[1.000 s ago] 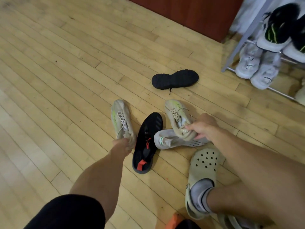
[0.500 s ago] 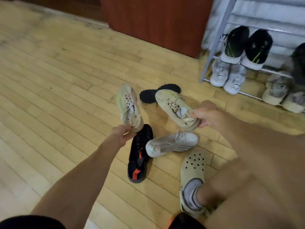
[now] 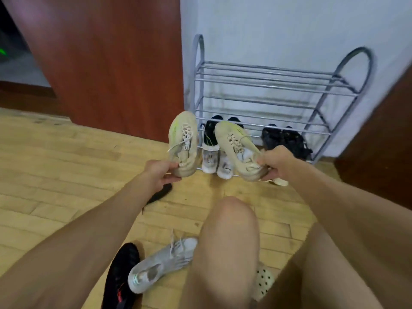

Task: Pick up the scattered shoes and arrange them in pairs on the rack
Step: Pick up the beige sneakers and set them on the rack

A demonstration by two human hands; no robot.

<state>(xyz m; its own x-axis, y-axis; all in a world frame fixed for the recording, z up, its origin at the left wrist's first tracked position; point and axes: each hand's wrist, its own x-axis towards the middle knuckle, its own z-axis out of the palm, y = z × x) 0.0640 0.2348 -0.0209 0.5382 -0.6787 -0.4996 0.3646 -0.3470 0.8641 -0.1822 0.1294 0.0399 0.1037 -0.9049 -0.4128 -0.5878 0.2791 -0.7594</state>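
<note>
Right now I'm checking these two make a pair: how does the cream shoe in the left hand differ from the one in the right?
The left hand holds its cream shoe nearly upright, toe up; the right hand holds its cream shoe slanted, toe up-left. The left one's lace dangles loose; the right one's doesn't. Both are gripped at the heel, cream with green accents.

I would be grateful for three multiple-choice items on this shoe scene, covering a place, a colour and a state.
1. Where does the grey sneaker lie?
A. on the wooden floor
B. on the top shelf
C. in a hand

2. What colour are the two held sneakers?
A. red
B. beige
C. blue

3. In what state is the rack's top shelf?
A. full
B. bare
C. broken

Answers:
1 A, it lies near the knee, beside a black shoe.
2 B, the left hand and right hand each grip a beige sneaker.
3 B, only bars show there.
</note>
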